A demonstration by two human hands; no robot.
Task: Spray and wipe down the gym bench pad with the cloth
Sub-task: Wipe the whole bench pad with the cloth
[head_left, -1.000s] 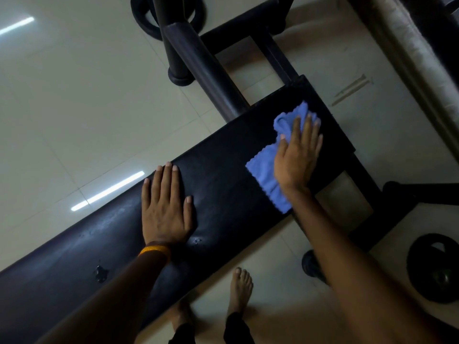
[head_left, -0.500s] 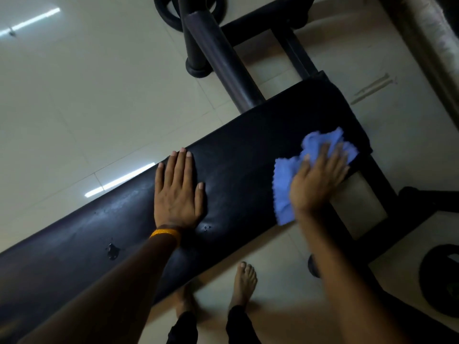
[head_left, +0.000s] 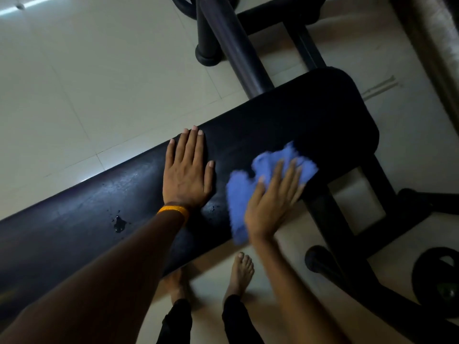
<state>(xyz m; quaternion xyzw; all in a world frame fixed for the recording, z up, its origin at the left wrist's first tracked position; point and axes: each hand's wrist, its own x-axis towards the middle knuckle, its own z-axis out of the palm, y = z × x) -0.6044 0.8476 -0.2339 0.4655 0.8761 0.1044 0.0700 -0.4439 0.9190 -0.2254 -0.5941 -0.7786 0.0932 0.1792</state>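
Left hand (head_left: 186,175): flat, fingers straight, on pad (head_left: 285,120).
Right hand (head_left: 274,201): fingers spread, pressing cloth (head_left: 239,194) on pad.

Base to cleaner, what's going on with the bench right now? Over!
Open left hand flat on bench pad. Open right hand pressing blue cloth onto pad. Unwiped wet spot; left hand lies between it and cloth.

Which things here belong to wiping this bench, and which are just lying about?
In use: bench pad, blue cloth, right hand pressing the cloth, left hand flat on the pad, liquid drops.
Lying about: weight plate on the floor, black post.
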